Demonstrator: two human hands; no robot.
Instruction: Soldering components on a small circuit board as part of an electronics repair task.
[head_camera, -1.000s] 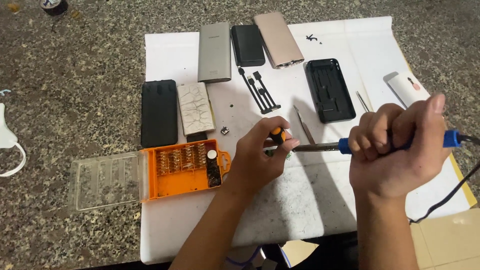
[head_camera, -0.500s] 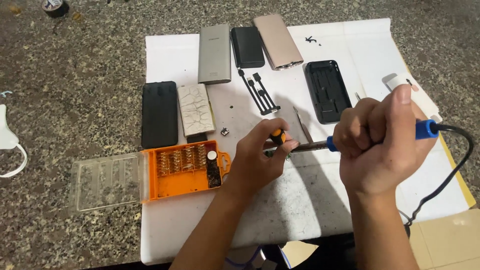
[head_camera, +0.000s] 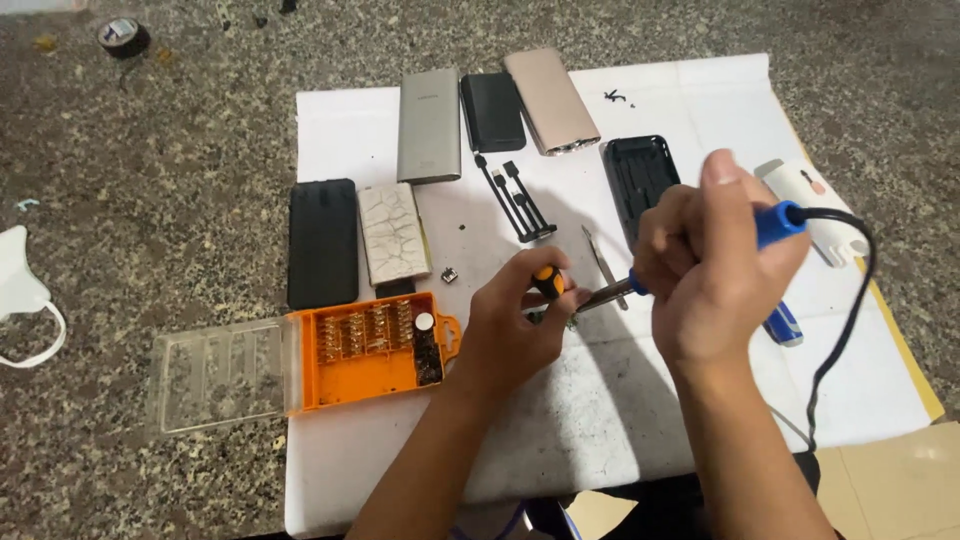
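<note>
My right hand (head_camera: 715, 270) grips a blue-handled soldering iron (head_camera: 775, 222), its metal tip (head_camera: 600, 296) pointing left toward my left hand. A black cord (head_camera: 850, 300) trails from the handle down to the right. My left hand (head_camera: 515, 320) holds a small orange and black screwdriver (head_camera: 547, 281) and presses on a small part on the white sheet (head_camera: 600, 420); the part is mostly hidden under the fingers. Iron tip and left fingers almost touch.
An open orange bit case (head_camera: 370, 350) with a clear lid (head_camera: 220, 372) lies left of my hands. Behind are power banks grey (head_camera: 430, 125), black (head_camera: 492, 110) and pink (head_camera: 550, 100), a black shell (head_camera: 640, 180), a black case (head_camera: 322, 243), a white cracked cell pack (head_camera: 392, 232), tweezers (head_camera: 600, 258), short cables (head_camera: 515, 195).
My right hand has moved left with the soldering iron, bringing the tip close to my left fingers. The left hand has stayed in place.
</note>
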